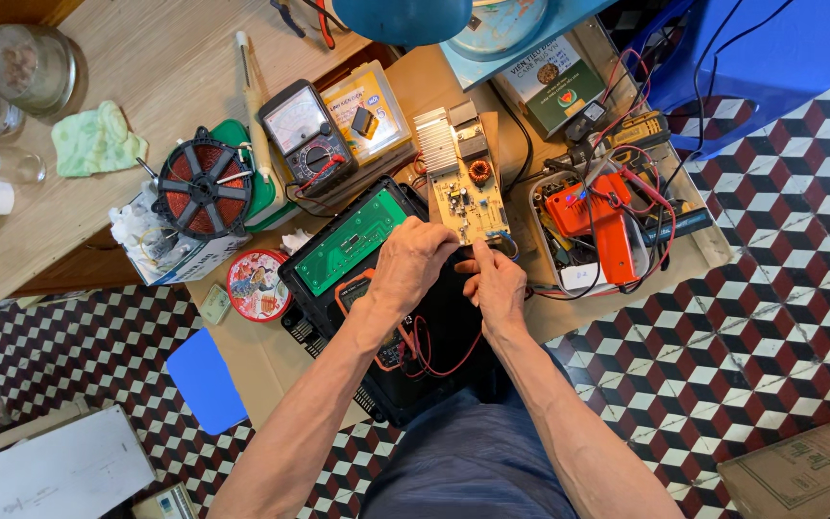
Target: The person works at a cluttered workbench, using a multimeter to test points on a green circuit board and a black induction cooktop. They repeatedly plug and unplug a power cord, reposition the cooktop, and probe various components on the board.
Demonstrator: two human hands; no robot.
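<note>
My left hand grips the near edge of a tan circuit board that carries a silver finned heat sink and a copper coil. My right hand is beside it, fingers pinched at the board's near corner; what they pinch is hidden. Both hands hover over a black appliance casing that holds a green control board. An orange multimeter with red leads lies under my left forearm.
An analog meter and a round copper induction coil lie at the left. A tray with an orange glue gun and tangled wires sits right. A round red tin, blue stool and wooden table surround the spot.
</note>
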